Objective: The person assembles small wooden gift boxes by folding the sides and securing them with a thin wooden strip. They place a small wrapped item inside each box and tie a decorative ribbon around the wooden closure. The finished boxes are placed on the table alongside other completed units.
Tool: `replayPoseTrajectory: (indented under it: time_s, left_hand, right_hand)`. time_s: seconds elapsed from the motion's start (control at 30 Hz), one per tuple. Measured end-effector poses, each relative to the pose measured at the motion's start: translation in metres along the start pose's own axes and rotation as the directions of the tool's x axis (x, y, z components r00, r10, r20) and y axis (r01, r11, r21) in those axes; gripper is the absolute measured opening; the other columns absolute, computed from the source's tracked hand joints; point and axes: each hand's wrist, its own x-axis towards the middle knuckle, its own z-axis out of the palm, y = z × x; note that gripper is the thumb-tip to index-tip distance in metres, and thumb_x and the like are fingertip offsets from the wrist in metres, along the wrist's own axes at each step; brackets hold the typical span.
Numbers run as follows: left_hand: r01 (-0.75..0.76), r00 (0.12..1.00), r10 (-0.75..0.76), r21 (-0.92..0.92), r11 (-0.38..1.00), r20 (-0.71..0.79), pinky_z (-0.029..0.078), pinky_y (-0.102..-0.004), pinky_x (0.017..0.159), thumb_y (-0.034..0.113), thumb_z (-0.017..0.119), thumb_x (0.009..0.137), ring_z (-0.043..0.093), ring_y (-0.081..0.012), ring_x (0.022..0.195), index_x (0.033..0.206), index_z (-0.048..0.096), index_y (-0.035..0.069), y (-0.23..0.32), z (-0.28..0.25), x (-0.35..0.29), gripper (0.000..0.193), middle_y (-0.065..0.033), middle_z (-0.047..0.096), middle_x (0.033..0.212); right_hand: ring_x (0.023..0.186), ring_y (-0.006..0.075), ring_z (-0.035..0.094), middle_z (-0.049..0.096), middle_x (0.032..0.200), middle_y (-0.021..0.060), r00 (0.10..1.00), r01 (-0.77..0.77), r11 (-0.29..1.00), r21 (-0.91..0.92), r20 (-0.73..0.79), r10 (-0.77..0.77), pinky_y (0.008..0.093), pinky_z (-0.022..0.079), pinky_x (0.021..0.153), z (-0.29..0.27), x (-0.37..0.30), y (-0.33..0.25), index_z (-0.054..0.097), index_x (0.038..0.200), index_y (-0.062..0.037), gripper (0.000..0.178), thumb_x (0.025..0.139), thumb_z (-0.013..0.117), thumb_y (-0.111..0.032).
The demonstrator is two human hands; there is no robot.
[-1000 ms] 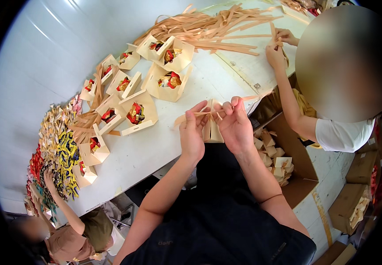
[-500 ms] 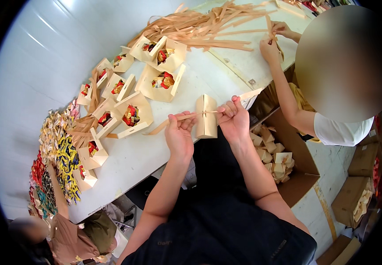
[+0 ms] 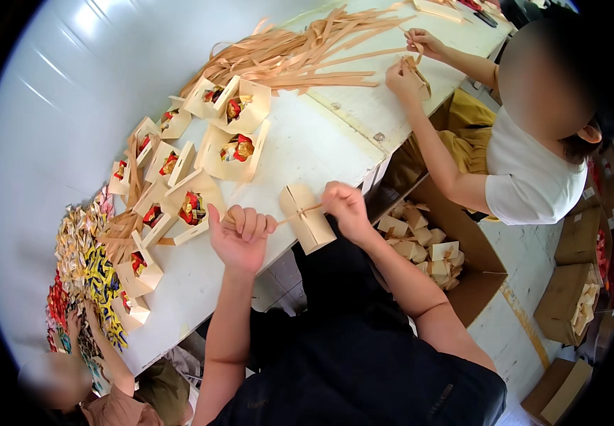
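Note:
A small closed kraft paper box [image 3: 308, 220] hangs at the near edge of the white table [image 3: 300, 153]. A thin tan paper strip [image 3: 294, 214] runs across its middle. My left hand [image 3: 242, 234] is fisted on the strip's left end. My right hand [image 3: 344, 207] pinches the other end beside the box. The strip is stretched taut between both hands.
Several open kraft boxes [image 3: 232, 150] with red and yellow contents sit on the table's left half. A pile of tan strips [image 3: 300, 53] lies further back. A person in a white shirt [image 3: 534, 177] works at the right. A carton of finished boxes [image 3: 428, 248] stands below the table.
The box has moved down and left toward the table edge. My hands have drawn apart, pulling the strip tight around it.

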Motion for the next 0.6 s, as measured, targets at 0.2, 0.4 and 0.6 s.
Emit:
replayPoseTrajectory:
  time_s: [0.2,0.4,0.6]
  left_hand:
    - [0.033,0.996,0.03,0.639,0.769,-0.087,0.054,-0.0436,0.082,0.045,0.052,0.115,0.042,-0.0103,0.058,0.083,0.055,0.009,0.019,0.004,-0.001,0.049,-0.0019,0.053,0.07]
    - [0.257,0.966,0.001,0.963,-0.078,-0.257,0.05,-0.0318,0.06,0.013,0.076,0.101,0.06,-0.0131,0.066,0.113,0.076,0.001,0.024,0.024,-0.006,0.017,-0.0059,0.064,0.082]
    - [0.166,0.985,-0.02,0.978,-0.125,-0.17,0.04,-0.0289,0.057,0.009,0.078,0.097,0.053,-0.011,0.063,0.113,0.08,0.002,0.012,0.018,-0.006,0.018,-0.0069,0.067,0.082]
  right_hand:
    - [0.061,0.0164,0.04,0.036,0.063,-0.0047,0.951,0.203,0.888,-0.412,0.3,-0.078,0.0344,0.045,0.086,-0.001,0.006,-0.022,0.068,0.099,-0.0112,0.015,0.09,0.078,-0.006]
    - [0.064,0.0021,0.036,0.045,0.071,-0.0084,0.965,-0.076,0.894,-0.442,0.194,0.178,0.024,0.032,0.057,-0.001,0.014,-0.038,0.068,0.11,-0.0058,0.02,0.095,0.081,-0.006]
    - [0.069,0.0025,0.042,0.052,0.076,-0.0069,0.956,-0.176,0.848,-0.499,0.119,0.269,0.0234,0.036,0.061,-0.002,0.024,-0.055,0.068,0.119,-0.003,0.031,0.092,0.084,-0.005]
